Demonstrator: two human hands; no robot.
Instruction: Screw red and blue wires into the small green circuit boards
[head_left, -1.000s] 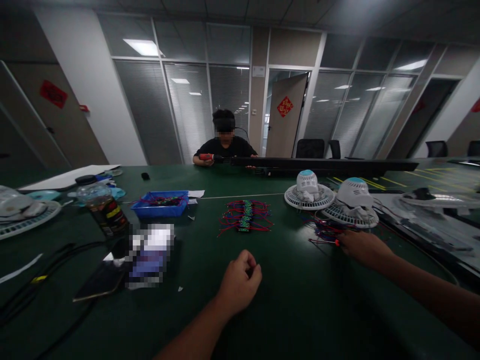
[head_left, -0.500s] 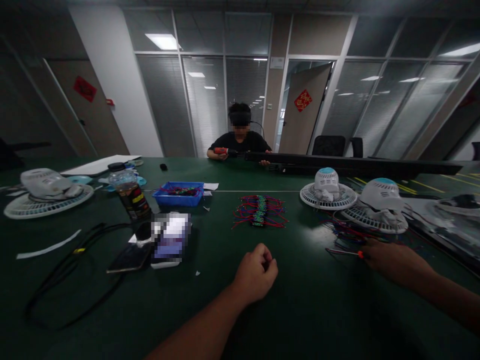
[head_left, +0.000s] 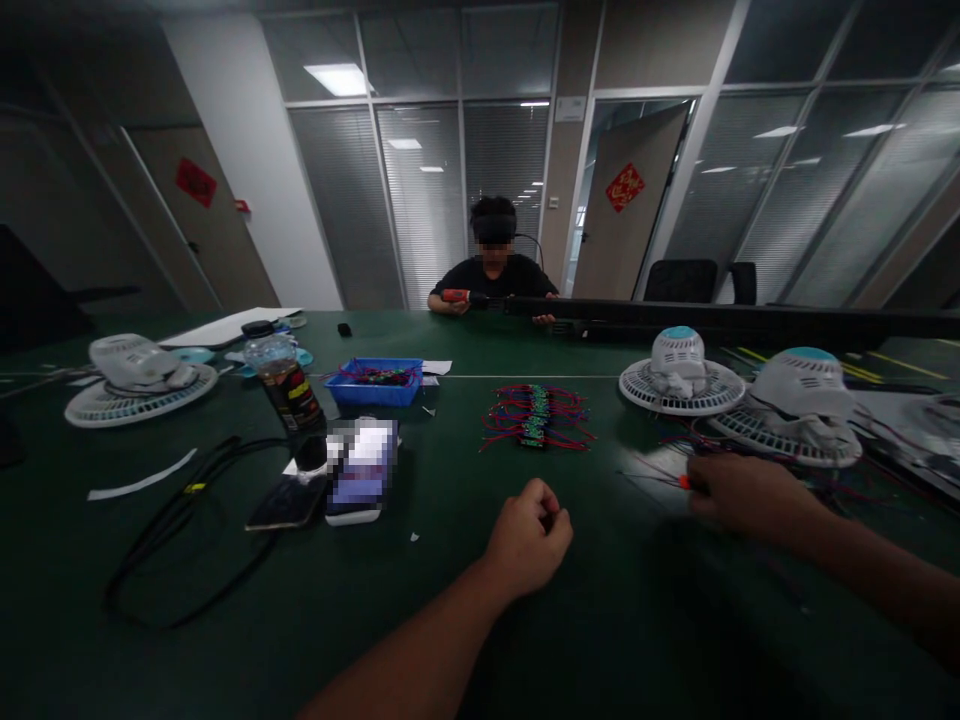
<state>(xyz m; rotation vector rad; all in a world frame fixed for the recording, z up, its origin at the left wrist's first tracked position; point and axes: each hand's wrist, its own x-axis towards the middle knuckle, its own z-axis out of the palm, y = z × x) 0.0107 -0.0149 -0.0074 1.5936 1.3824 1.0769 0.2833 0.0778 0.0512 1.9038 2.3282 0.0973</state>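
Observation:
My left hand (head_left: 529, 538) rests on the green table, fingers loosely curled toward the thumb and nothing visible in them. Over at the right, my right hand (head_left: 742, 498) is closed around a dark piece with an orange end (head_left: 684, 482); thin strands stick out from it to the left, and its kind is hidden by the fingers. Just behind that hand lie loose red and dark wires (head_left: 757, 447). Beyond my left hand sits a row of small green circuit boards (head_left: 535, 415) with red and blue wires spread to both sides.
White fan housings (head_left: 681, 385) stand at the right, another (head_left: 142, 380) at the left. A blue tray (head_left: 375, 385) holds wired boards. Nearby are a bottle (head_left: 289, 390), phones (head_left: 289, 502) and a black cable (head_left: 150, 530). Across the table a person (head_left: 491, 270) holds a red-and-black tool beside a long black bar (head_left: 712, 318).
My right hand has moved left, away from the wires, with the orange-ended piece in it. My left hand keeps its curled pose. The view has turned slightly left.

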